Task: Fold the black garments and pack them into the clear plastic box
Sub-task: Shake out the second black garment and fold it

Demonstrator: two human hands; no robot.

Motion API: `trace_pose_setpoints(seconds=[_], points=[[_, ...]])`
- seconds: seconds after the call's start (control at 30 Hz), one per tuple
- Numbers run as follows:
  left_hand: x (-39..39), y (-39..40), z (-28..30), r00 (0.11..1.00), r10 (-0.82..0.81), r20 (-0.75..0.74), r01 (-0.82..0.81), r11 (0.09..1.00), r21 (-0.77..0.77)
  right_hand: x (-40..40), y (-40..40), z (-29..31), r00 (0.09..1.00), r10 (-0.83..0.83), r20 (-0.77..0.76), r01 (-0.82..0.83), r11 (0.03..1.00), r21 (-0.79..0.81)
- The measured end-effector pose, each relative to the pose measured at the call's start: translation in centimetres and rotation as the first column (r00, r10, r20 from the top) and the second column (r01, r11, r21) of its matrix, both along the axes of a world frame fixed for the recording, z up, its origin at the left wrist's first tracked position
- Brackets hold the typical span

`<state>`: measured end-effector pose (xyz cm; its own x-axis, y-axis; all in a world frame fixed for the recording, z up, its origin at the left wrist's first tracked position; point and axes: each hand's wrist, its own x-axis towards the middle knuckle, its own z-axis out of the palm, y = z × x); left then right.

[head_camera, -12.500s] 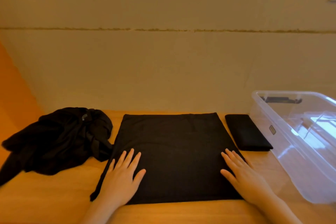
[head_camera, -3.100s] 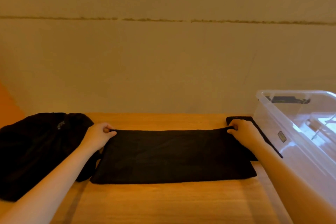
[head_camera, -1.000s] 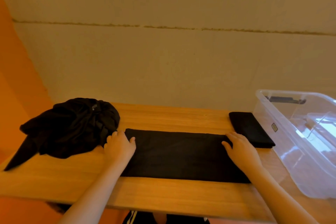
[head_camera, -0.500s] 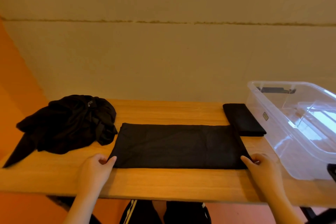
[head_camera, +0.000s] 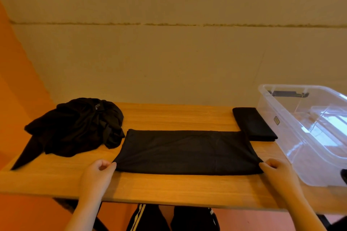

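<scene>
A black garment (head_camera: 187, 152) lies folded into a long flat strip across the middle of the wooden table (head_camera: 169, 187). My left hand (head_camera: 95, 176) pinches its near left corner. My right hand (head_camera: 277, 174) pinches its near right corner. A small, fully folded black garment (head_camera: 253, 124) lies at the strip's far right end, beside the clear plastic box (head_camera: 308, 137). The box stands open at the right, with no garment inside it. A crumpled pile of black garments (head_camera: 75, 127) sits at the far left.
A plain wall stands right behind the table. The table's front edge runs just below my hands, with my legs in dark trousers under it. An orange wall and floor lie to the left. A dark object (head_camera: 344, 175) peeks in at the right edge.
The flat garment was folded in half toward the back into a strip. My hands then came from its top surface to its near corners and now pinch them.
</scene>
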<state>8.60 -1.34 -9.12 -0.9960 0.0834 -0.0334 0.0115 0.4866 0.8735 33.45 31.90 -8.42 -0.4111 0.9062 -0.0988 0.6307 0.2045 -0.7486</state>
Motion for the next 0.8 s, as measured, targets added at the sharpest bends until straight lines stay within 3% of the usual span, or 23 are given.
trace_pose_setpoints(seconds=[0.17,0.27,0.33,0.4,0.5,0.6,0.8], points=[[0.5,0.4,0.2,1.0,0.012,-0.025,-0.016,0.989,-0.145,0.1,-0.2,0.4,0.996,-0.006,0.087,0.003,0.999,0.04],[0.8,1.5,0.9,0.99,-0.017,-0.143,-0.012,0.98,-0.2,-0.5,-0.9,1.2,0.992,0.026,0.122,-0.051,0.976,0.212],[1.2,3.8,1.9,0.949,-0.151,-0.278,0.081,0.965,-0.249,-2.4,-1.6,2.2,0.983,0.161,0.093,-0.184,0.917,0.354],[1.2,7.3,2.3,0.883,-0.346,-0.318,0.224,0.905,-0.363,-5.5,-2.5,2.7,0.909,0.391,0.142,-0.413,0.814,0.409],[0.1,11.8,1.5,0.822,-0.552,-0.138,0.369,0.702,-0.609,-10.5,-3.5,1.6,0.733,0.579,0.357,-0.68,0.638,0.362],[-1.7,13.1,0.0,0.85,-0.527,0.026,0.362,0.546,-0.755,-13.1,-2.2,0.3,0.584,0.585,0.563,-0.776,0.605,0.177],[-3.6,13.6,-0.4,0.85,-0.524,0.059,0.355,0.485,-0.799,-12.0,0.4,-0.3,0.643,0.486,0.592,-0.695,0.695,0.185]])
